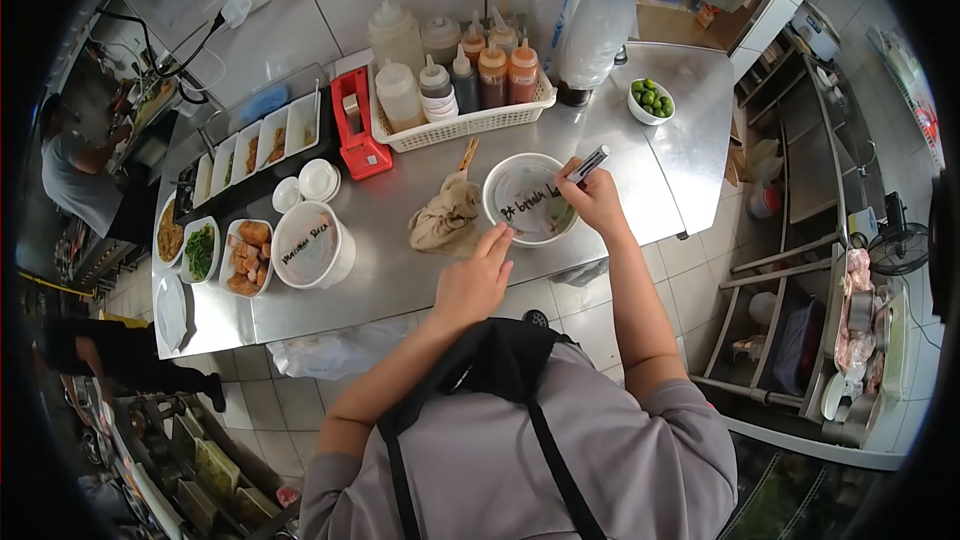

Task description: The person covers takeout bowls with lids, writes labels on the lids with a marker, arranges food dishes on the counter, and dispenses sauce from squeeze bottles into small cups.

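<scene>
A round white tub (522, 230) with a clear lid stands on the steel table, and black handwriting runs across the lid. My right hand (597, 198) is closed round a marker (588, 164) at the lid's right side. At the lid's lower left edge rests my left hand (474, 285), fingers stretched out and holding nothing. A crumpled brown cloth (447, 215) lies just left of this tub. Farther left, a second lidded tub (310, 245) also bears black writing.
Behind are a basket (470, 123) of sauce bottles, a red device (361, 130) and a bowl of green limes (651, 102). Food trays (240, 160) and dishes line the left. Two other people (85, 165) (110, 350) stand at the far left.
</scene>
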`<state>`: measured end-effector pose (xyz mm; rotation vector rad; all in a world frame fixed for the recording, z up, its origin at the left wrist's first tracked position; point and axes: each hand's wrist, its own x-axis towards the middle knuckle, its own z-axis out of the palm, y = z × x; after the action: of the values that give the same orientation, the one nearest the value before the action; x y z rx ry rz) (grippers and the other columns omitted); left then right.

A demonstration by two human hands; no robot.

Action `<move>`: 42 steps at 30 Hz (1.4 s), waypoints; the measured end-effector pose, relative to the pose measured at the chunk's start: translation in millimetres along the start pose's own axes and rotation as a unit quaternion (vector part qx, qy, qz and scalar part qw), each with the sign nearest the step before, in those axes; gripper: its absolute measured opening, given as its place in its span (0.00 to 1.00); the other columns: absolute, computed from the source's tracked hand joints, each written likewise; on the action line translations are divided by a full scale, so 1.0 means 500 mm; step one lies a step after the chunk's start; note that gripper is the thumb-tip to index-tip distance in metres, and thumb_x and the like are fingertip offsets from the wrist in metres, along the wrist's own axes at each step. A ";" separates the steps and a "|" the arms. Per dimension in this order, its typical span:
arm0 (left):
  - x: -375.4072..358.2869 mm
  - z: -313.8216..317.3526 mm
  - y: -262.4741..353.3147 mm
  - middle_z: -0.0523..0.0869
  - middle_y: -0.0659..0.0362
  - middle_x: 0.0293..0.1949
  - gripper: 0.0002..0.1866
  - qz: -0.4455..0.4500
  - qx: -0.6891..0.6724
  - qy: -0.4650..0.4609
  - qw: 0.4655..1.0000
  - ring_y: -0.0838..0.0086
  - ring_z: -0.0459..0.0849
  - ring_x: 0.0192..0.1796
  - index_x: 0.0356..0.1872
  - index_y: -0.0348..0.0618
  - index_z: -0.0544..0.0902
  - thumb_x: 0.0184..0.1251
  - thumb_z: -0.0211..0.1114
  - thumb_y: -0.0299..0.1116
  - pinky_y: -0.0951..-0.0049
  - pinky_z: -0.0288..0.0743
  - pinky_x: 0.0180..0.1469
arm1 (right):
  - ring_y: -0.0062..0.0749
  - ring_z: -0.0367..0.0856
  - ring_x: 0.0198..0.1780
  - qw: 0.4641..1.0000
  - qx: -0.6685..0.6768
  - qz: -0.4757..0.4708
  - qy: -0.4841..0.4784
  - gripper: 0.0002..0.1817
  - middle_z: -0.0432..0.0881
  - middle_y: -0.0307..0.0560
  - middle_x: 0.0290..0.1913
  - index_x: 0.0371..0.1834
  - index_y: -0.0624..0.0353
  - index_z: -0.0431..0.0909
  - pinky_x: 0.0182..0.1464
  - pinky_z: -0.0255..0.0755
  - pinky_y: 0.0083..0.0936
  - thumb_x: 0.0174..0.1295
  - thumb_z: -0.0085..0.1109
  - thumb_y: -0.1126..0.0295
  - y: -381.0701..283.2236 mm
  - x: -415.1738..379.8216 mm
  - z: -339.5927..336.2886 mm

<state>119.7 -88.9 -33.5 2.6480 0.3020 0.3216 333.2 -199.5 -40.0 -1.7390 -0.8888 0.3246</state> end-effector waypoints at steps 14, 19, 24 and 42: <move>-0.001 0.003 0.001 0.71 0.65 0.61 0.24 -0.006 -0.002 0.004 1.000 0.61 0.84 0.30 0.60 0.47 0.70 0.61 0.58 0.37 0.64 0.79 0.30 | 0.13 0.66 0.20 0.999 0.023 0.015 0.037 0.04 0.71 0.33 0.17 0.28 0.63 0.74 0.24 0.60 0.16 0.55 0.54 0.74 0.009 0.003 -0.003; -0.001 -0.003 0.004 0.71 0.64 0.61 0.25 -0.009 -0.018 0.000 1.000 0.61 0.84 0.32 0.60 0.47 0.70 0.62 0.58 0.39 0.64 0.78 0.31 | 0.13 0.66 0.20 0.999 0.004 0.004 0.050 0.04 0.71 0.33 0.16 0.27 0.63 0.73 0.23 0.61 0.16 0.56 0.54 0.74 -0.008 0.001 -0.008; 0.006 0.009 -0.032 0.71 0.55 0.58 0.29 0.060 -0.175 0.121 0.975 0.68 0.81 0.28 0.63 0.41 0.65 0.69 0.50 0.50 0.74 0.75 0.28 | 0.13 0.67 0.21 0.998 -0.024 -0.006 0.053 0.03 0.72 0.34 0.18 0.28 0.62 0.74 0.24 0.62 0.15 0.57 0.55 0.74 -0.011 0.008 -0.011; -0.103 -0.173 -0.133 0.74 0.58 0.34 0.45 -0.104 -0.348 0.213 0.907 0.78 0.71 0.30 0.56 0.36 0.61 0.62 0.25 0.72 0.80 0.63 0.26 | 0.14 0.74 0.35 0.892 0.263 -0.051 -0.364 0.09 0.78 0.35 0.32 0.37 0.62 0.74 0.36 0.68 0.15 0.56 0.64 0.74 -0.253 -0.025 0.304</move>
<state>36.8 -8.8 2.1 1.8069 0.4933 0.7756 181.0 -86.8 17.5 -1.0445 -1.2678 1.0874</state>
